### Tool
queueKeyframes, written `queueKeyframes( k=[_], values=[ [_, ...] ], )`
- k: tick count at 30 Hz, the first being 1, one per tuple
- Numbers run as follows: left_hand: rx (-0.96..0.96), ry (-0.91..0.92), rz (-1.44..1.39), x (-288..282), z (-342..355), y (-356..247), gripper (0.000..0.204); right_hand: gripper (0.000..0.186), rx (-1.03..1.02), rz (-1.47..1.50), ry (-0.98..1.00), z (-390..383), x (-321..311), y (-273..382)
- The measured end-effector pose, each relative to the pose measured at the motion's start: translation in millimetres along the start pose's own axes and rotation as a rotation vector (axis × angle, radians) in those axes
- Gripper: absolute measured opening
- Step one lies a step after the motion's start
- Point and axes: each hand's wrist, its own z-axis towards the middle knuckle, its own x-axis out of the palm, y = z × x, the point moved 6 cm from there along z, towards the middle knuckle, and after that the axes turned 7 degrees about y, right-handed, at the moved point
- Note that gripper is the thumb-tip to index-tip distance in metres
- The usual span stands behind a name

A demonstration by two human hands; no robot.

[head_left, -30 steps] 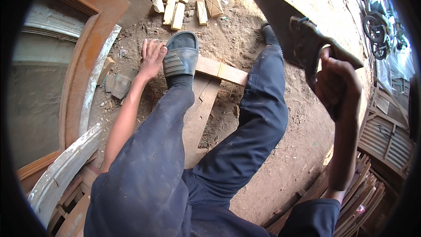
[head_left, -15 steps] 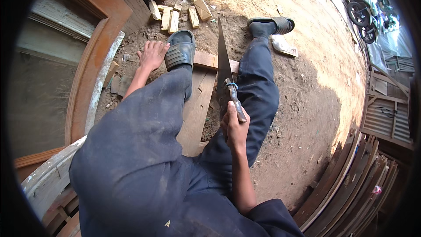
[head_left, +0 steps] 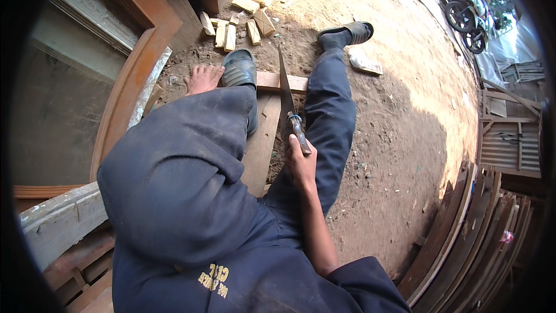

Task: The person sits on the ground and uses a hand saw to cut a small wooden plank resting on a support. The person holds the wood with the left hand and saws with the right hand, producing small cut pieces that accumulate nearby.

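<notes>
My right hand [head_left: 303, 167] is closed around the dark handle of a handsaw [head_left: 286, 94], its tapering blade pointing away from me. The blade crosses a short wooden batten [head_left: 268, 81]; whether its teeth touch the wood I cannot tell. Under the batten a longer plank [head_left: 260, 149] runs back between my legs. My left foot, in a dark sandal [head_left: 240, 69], presses on the batten's left part. Beside that sandal my left hand [head_left: 204, 78] lies with its fingers extended, partly hidden by my knee; what lies under it does not show.
Several cut wood blocks [head_left: 253, 32] lie scattered beyond my feet. A wooden-framed panel [head_left: 124, 84] leans at the left. My right leg stretches forward, near a crumpled white packet [head_left: 365, 61]. Long boards [head_left: 463, 237] are stacked at the lower right, and motorcycles [head_left: 461, 14] stand far off.
My right hand and the saw have shifted nearer to me and slightly left. My left hand's fingers have drawn closer together, and my knee now covers its forearm. The view has tilted.
</notes>
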Motion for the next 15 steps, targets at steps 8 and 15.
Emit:
queueKeyframes(
  k=[8,15],
  values=[
    [-0.005,0.013,0.085,-4.3,22.3,7.5,0.064,0.022,-0.007,-0.176,0.033,-50.6,-14.7,7.8],
    [0.042,-0.032,0.08,11.9,34.8,20.1,0.044,0.022,0.048,0.076,0.035,-7.5,-2.2,2.9]
  ],
)
